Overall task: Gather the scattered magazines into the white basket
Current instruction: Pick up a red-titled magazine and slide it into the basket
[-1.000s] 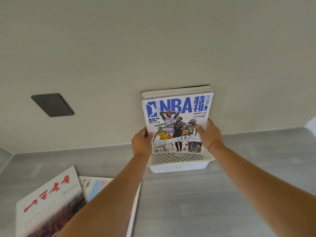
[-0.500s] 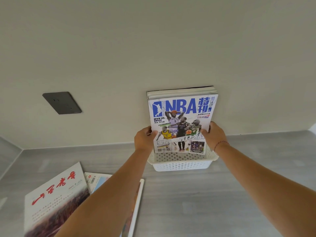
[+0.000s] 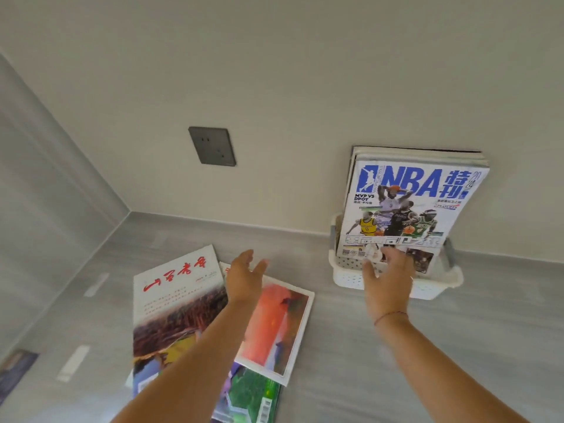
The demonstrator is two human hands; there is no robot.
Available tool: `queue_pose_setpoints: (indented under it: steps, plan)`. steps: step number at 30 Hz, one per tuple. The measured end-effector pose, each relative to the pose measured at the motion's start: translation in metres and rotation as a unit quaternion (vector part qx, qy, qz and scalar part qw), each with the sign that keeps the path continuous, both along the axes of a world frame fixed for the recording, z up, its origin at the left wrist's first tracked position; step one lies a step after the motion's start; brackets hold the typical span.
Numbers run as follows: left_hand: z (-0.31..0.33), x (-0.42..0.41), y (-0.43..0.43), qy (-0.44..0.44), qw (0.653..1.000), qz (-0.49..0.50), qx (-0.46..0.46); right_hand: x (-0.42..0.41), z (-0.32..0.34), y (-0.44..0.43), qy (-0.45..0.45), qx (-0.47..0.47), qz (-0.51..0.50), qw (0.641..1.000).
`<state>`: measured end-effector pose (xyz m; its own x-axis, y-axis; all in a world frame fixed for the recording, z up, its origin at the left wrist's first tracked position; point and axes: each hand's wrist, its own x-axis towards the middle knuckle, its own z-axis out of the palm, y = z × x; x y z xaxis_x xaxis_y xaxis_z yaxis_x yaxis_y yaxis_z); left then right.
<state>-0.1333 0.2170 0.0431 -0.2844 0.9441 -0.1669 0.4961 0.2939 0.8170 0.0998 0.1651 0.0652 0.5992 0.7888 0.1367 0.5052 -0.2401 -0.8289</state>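
NBA magazine upright in the white basket: cover reads "NBA", "特刊", "2024", "MVP VS DPOY", "PLAYOFFS". Floor magazine: red brush-script title, not legible.

hidden: left forearm covers parts of the red-titled magazine and orange-cover magazine | right hand covers the NBA magazine lower edge and part of the basket | cut off: green magazine, bottom edge | unreadable: small cover print; dark object at left edge, blurred
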Motion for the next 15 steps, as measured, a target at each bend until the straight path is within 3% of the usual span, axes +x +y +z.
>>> queue_pose_setpoints:
  steps: [5, 8, 12, 15]
  plan:
    - [-0.025, -0.113, -0.045, 0.086, 0.989, 0.117, -0.029, -0.104, -0.023, -0.005, 0.083, -0.115, 0.206, 0.968]
    - [-0.033, -0.168, -0.065, 0.127, 0.971, 0.177, -0.101, -0.158, -0.037, 0.000, 0.107, -0.195, 0.266, 0.938]
    - [-0.046, -0.213, -0.070, 0.035, 0.965, 0.199, -0.168, -0.206, -0.051, 0.005, 0.121, -0.279, 0.292, 0.907]
    - [-0.048, -0.224, -0.064, -0.108, 0.957, 0.209, -0.171, -0.225, -0.058, 0.010, 0.153, -0.287, 0.289, 0.900]
